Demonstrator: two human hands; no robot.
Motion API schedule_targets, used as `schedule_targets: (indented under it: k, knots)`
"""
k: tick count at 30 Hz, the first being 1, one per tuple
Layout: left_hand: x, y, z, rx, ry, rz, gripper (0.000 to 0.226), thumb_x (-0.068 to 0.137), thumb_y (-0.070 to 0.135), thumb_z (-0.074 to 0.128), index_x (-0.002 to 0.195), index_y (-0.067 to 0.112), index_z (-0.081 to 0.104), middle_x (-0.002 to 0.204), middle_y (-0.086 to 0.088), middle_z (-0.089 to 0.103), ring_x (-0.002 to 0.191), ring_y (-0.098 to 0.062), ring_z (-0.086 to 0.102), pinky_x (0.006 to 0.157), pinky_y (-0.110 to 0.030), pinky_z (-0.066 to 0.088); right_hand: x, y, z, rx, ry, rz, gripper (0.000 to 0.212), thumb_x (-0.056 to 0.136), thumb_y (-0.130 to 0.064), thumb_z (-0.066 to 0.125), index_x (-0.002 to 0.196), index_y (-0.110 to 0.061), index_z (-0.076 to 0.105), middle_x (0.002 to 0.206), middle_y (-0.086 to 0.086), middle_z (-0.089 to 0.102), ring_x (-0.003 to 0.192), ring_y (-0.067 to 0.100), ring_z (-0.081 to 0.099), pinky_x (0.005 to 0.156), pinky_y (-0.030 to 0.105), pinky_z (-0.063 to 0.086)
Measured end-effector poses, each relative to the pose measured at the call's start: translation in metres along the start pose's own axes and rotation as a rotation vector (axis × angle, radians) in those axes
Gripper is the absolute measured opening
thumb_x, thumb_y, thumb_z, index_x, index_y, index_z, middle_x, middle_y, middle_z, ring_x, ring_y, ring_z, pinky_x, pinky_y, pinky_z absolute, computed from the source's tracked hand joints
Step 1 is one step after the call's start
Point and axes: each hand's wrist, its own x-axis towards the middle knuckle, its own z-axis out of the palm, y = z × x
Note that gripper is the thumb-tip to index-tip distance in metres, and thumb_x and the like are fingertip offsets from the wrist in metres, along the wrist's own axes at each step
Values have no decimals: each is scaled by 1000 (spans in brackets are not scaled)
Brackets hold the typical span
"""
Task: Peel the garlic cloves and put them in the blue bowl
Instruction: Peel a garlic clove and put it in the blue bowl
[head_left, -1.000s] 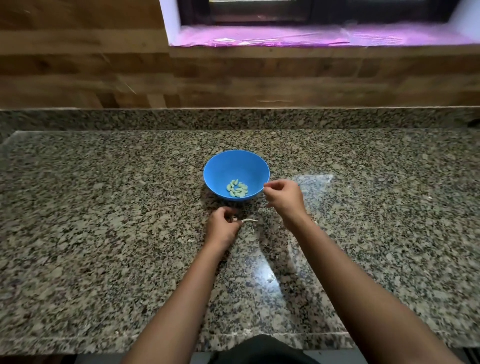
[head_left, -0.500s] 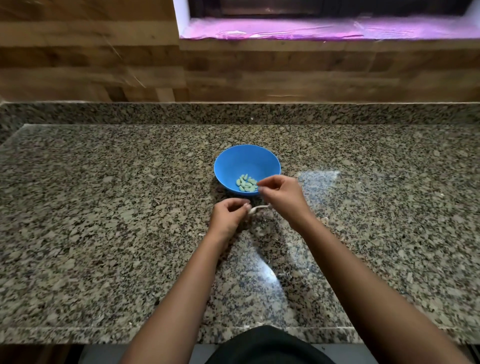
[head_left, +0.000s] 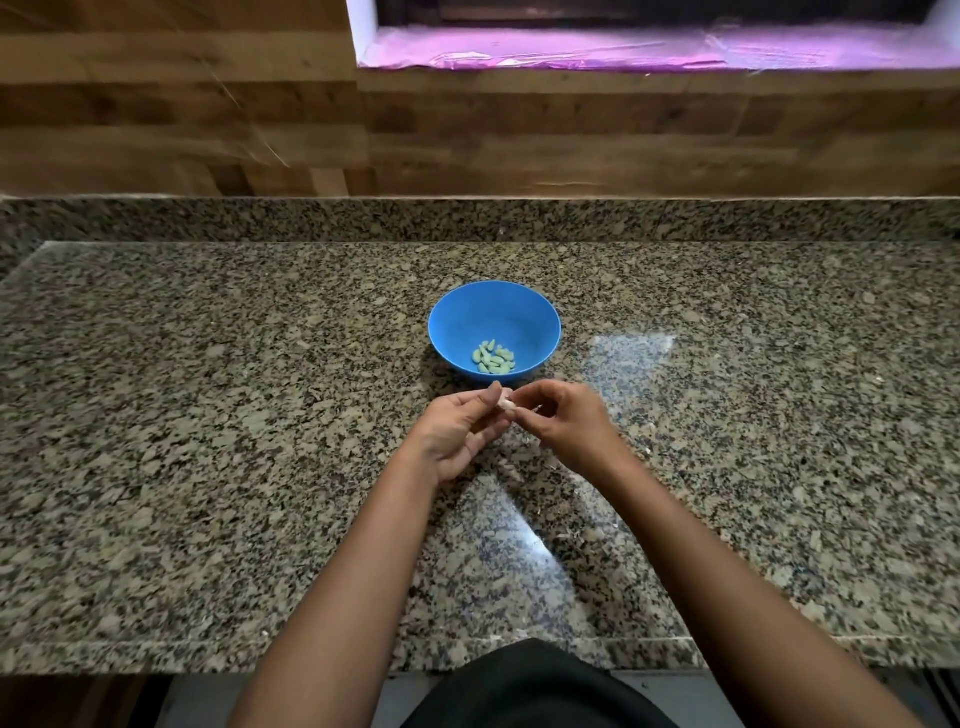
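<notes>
Garlic clove (head_left: 506, 404): pale, held just above the counter (head_left: 208, 426), just near of the bowl.
Left hand (head_left: 457, 434): palm turned up, thumb and fingertips pinching the clove from the left.
Right hand (head_left: 567, 422): fingers curled, pinching the same clove from the right; the two hands meet at it.
Blue bowl (head_left: 467, 317): upright, mid-counter.
Peeled cloves (head_left: 493, 358): small heap at the bowl's bottom.

I count one blue bowl (head_left: 457, 317) on one bench (head_left: 208, 415), roughly ten peeled cloves (head_left: 493, 358) inside it, too small to tally exactly, and one garlic clove (head_left: 506, 404) between two grips: left grip (head_left: 457, 431), right grip (head_left: 566, 426).
</notes>
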Motion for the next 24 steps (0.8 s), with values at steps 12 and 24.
schedule_targets:
  k: [12,24]
  knots:
    - [0,-3,-2,293,-13,92,10,89,2,56,86,0,66,64,-4,66,57,-12,55,53,-18,49,3,-1,10,57,-18,132,8,89,-9,59,92,-5,66,68,0,62,58,12,58,55,27,52]
    - [13,-17,-15,286,133,26,10,91,5,55,89,-3,60,61,-7,57,44,-7,52,48,-16,48,0,9,2,387,-129,437,12,93,-8,52,83,-7,57,76,9,63,59,15,58,46,20,44]
